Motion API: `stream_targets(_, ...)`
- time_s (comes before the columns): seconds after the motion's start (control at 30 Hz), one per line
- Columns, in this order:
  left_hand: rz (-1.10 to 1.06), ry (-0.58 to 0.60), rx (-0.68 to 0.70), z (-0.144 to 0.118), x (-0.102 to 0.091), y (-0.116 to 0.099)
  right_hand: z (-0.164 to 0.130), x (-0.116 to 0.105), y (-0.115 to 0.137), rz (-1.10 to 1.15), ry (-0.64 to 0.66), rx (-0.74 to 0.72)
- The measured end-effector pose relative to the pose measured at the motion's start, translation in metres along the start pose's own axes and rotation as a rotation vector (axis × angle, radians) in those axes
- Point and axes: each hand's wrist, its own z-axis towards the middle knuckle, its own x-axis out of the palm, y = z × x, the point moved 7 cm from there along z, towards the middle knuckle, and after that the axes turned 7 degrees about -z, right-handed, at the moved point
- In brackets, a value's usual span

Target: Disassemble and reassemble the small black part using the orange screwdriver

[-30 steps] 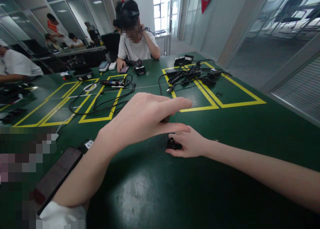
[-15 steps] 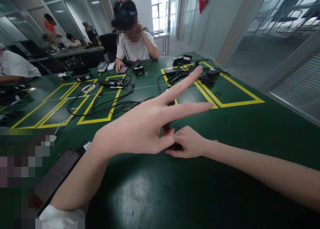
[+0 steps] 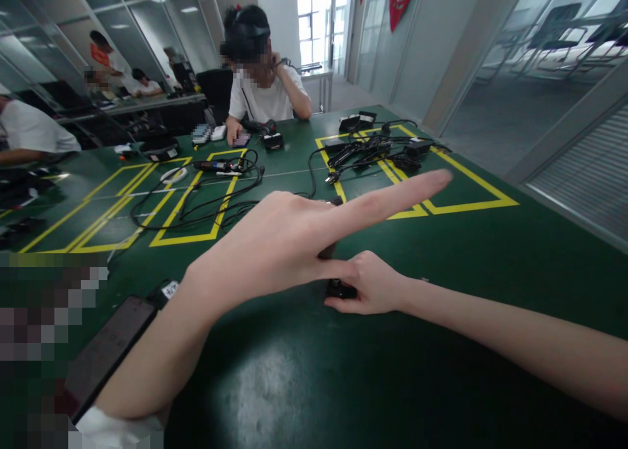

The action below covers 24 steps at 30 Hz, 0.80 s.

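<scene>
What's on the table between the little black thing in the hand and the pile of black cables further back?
In the head view, between the small black part under the right hand and the cable pile lie the left hand, bare green table and yellow tape lines.

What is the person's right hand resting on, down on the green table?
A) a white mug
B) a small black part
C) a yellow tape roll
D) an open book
B: the right hand cups a small black part on the green table, with the left hand just above it.
</scene>
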Motion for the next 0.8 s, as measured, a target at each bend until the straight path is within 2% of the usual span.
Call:
stream_targets(0.13, 0.054, -0.042, -0.006, -0.001, -0.003, 0.004, 0.001, 0.003, 0.0, -0.005, 0.04, 0.006)
stream_targets(0.27, -0.06, -0.027, -0.018, -0.003, -0.004, 0.001, 0.001, 0.004, 0.0, 0.025, 0.049, 0.012)
stream_targets(0.5, -0.308, 0.101, -0.004, -0.01, -0.012, -0.006, -0.001, 0.004, -0.001, 0.083, 0.059, 0.01)
stream_targets(0.67, -0.443, 0.247, -0.032, -0.01, -0.004, -0.004, -0.003, 0.005, -0.003, 0.11, 0.057, 0.019)
stream_targets(0.8, -0.424, 0.174, -0.089, -0.006, -0.001, 0.004, -0.002, 0.005, -0.002, 0.109, 0.045, 0.009)
